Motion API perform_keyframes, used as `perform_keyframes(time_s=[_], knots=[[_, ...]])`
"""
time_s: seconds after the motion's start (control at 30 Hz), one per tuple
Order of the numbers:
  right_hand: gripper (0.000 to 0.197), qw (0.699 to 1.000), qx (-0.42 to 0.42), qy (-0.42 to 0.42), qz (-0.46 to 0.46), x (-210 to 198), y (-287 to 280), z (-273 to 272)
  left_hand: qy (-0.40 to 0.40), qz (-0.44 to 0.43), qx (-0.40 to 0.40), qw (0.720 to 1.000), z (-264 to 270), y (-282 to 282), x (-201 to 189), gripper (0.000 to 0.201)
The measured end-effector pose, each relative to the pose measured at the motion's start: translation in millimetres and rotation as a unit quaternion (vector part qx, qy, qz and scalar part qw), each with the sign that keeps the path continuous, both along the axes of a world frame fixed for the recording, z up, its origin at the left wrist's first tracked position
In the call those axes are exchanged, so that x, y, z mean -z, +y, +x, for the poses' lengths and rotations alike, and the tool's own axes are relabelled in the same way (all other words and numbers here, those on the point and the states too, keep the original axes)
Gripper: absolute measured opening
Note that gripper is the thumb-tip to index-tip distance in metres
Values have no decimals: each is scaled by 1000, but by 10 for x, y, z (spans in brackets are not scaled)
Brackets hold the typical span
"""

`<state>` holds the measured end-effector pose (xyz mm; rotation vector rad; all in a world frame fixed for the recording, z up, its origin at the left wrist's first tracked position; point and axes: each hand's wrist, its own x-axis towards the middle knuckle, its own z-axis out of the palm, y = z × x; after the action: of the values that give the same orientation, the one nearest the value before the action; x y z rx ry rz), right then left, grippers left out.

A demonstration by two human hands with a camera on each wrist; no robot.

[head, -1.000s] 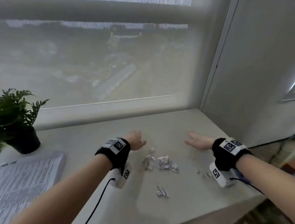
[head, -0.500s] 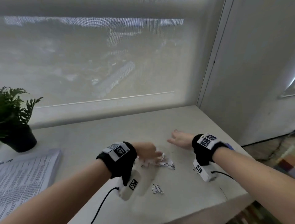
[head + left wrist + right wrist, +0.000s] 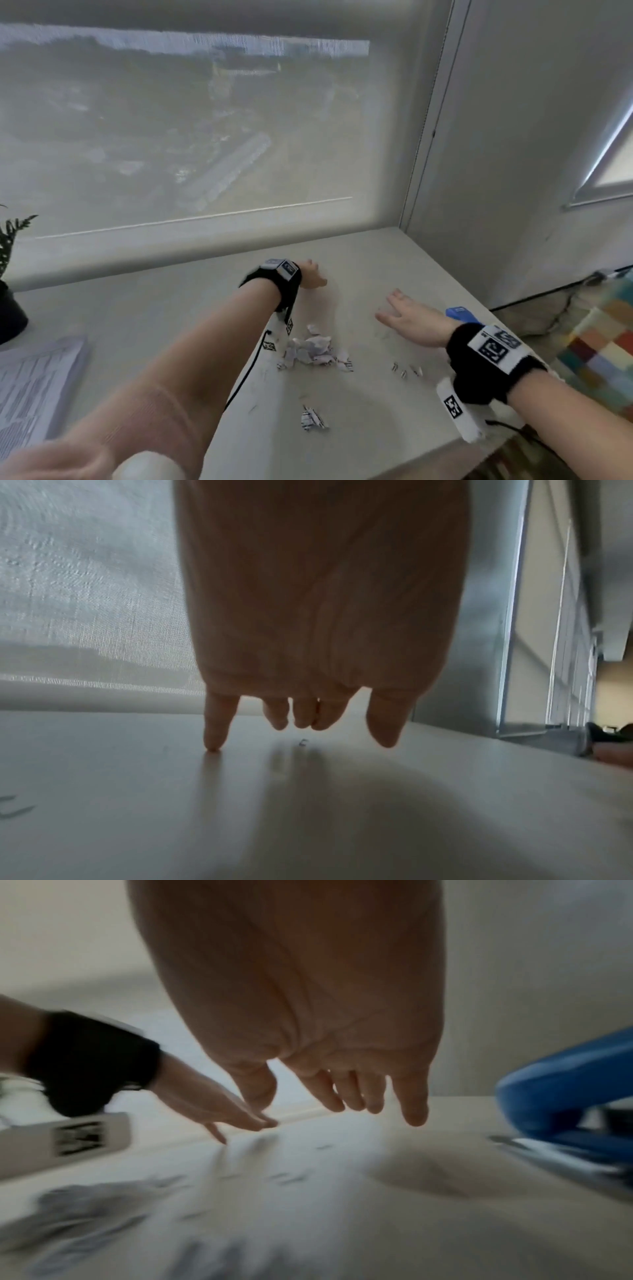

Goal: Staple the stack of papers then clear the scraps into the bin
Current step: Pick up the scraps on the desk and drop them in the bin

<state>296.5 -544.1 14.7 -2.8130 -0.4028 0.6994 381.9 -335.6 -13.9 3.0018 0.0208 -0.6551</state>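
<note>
A pile of torn paper scraps (image 3: 311, 353) lies mid-table, blurred in the right wrist view (image 3: 85, 1204). Smaller bits (image 3: 406, 370) lie to its right, and one scrap (image 3: 311, 418) sits nearer me. My left hand (image 3: 311, 275) is beyond the pile, holding nothing. Its fingers (image 3: 214, 739) hang relaxed, with the leftmost fingertip on the table near a loose staple (image 3: 303, 742). My right hand (image 3: 397, 311) hovers flat and empty to the right of the pile, fingers (image 3: 411, 1104) straight. The blue stapler (image 3: 460, 315) lies just right of that hand. The paper stack (image 3: 30, 387) rests far left.
A potted plant (image 3: 7, 301) stands at the left edge behind the papers. The window blind (image 3: 191, 137) backs the table and a wall (image 3: 513, 171) closes its right side. The table's front edge (image 3: 428, 452) drops off by my right wrist. No bin is in view.
My left hand has left the scrap pile and moved farther away across the table. My right hand has drawn back to the right, toward the stapler. The pile stays put.
</note>
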Motion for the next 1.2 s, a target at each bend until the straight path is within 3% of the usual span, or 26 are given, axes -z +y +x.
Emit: perform_keyframes(time_s=[0.2,0.27,0.3,0.33,0.37,0.4,0.47,0.5,0.57,0.6,0.63,0.73,0.83,0.97,1.07,1.2], knots=[[65,998,-39,13,-36,185,344,4,32,144,139,979,-297,-88,-59,60],[69,997,-70,22,-32,234,474,-180,43,119,218,968,-389,-72,-91,45],[69,995,-88,34,-20,243,514,-302,33,136,316,938,-398,-45,-44,48],[69,993,-108,46,-10,226,543,-428,39,187,428,884,-469,32,23,58],[69,991,-120,62,2,209,561,-546,-42,231,479,846,-482,126,98,57],[67,990,-118,78,11,202,551,-620,-117,205,496,836,-519,186,136,48],[58,993,-78,82,43,105,481,-691,-161,126,526,825,-646,250,194,26],[54,995,-42,69,66,80,399,-676,-126,113,514,841,-775,248,125,20],[56,997,37,24,68,43,180,-625,-107,120,488,858,-1077,161,1,26],[60,996,72,2,61,36,67,-624,-39,114,459,880,-1217,89,-68,33],[62,994,98,-7,52,68,-38,-646,35,81,398,913,-1357,23,-58,39],[65,989,144,-8,36,203,-139,-838,40,-18,215,976,-1651,-12,-125,49],[63,993,118,-7,-6,391,47,-1003,20,-110,128,985,-1738,22,-165,57],[78,997,76,-23,-1,565,558,-1027,9,-121,49,991,-1753,208,-195,58],[79,999,25,-16,36,532,825,-1063,-1,-109,-1,994,-1803,408,-222,58],[78,996,62,-32,56,427,507,-1158,-15,-101,-33,994,-2031,751,-288,58]])
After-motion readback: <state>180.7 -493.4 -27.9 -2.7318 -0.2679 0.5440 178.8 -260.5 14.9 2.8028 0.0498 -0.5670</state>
